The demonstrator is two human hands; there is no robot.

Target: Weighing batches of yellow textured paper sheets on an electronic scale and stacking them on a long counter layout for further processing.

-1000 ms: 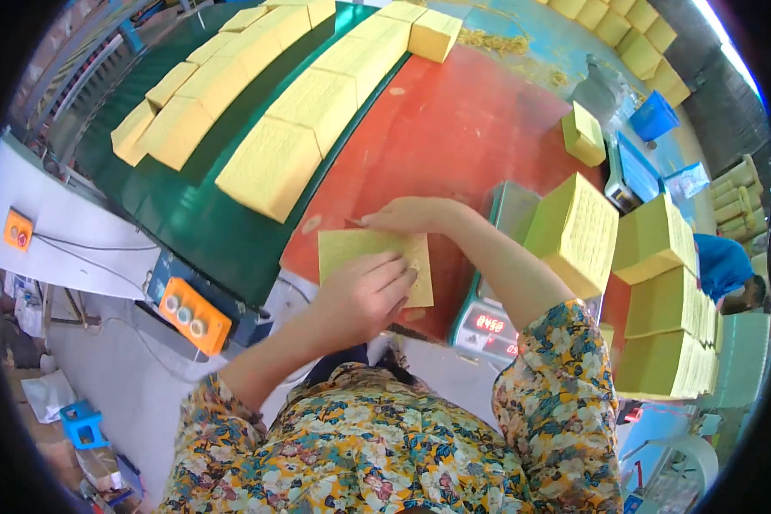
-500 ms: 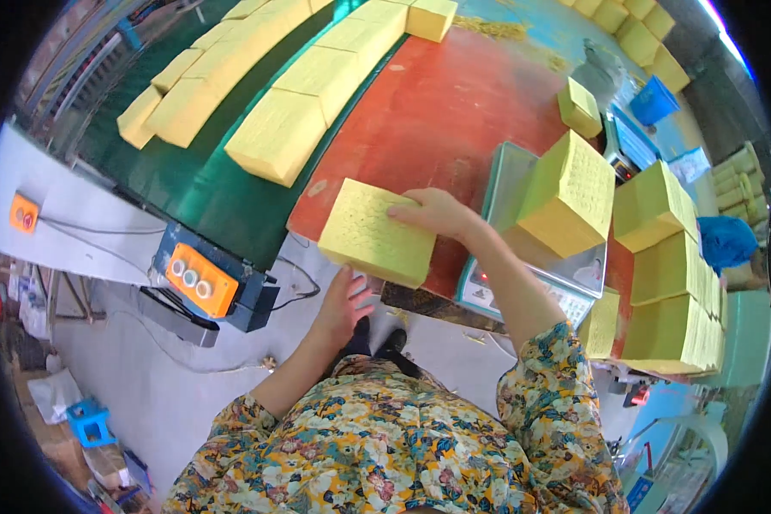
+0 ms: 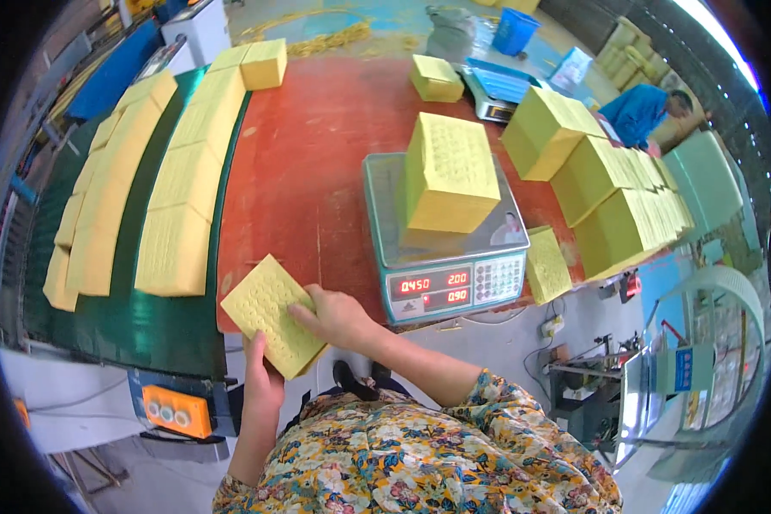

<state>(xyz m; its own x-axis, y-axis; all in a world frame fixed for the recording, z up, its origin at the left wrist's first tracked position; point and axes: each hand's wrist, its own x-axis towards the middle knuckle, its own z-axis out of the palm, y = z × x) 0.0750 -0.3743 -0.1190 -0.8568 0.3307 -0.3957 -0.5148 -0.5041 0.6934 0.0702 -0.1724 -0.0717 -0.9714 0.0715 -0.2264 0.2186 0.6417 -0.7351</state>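
Note:
A thick stack of yellow paper (image 3: 270, 313), its top face marked with rows of curved cuts, is held tilted at the front edge of the red table. My right hand (image 3: 338, 319) grips it from the right, thumb laid on the top face. My left hand (image 3: 264, 385) supports its near left side; some of those fingers are hidden behind the stack. Right of my hands stands a digital scale (image 3: 394, 265) with a lit red display. On its metal pan rests another yellow paper stack (image 3: 454, 176).
A green conveyor belt (image 3: 116, 321) on the left carries rows of yellow stacks (image 3: 180, 244). More stacks (image 3: 617, 227) are piled on the red table (image 3: 317, 154) at right. An orange button box (image 3: 177, 411) hangs below the belt. A person in blue (image 3: 636, 116) bends beyond the table.
My view has swung to the right. The held stack has turned and come nearer my body, and my left hand, apart from it before, now presses against its side.

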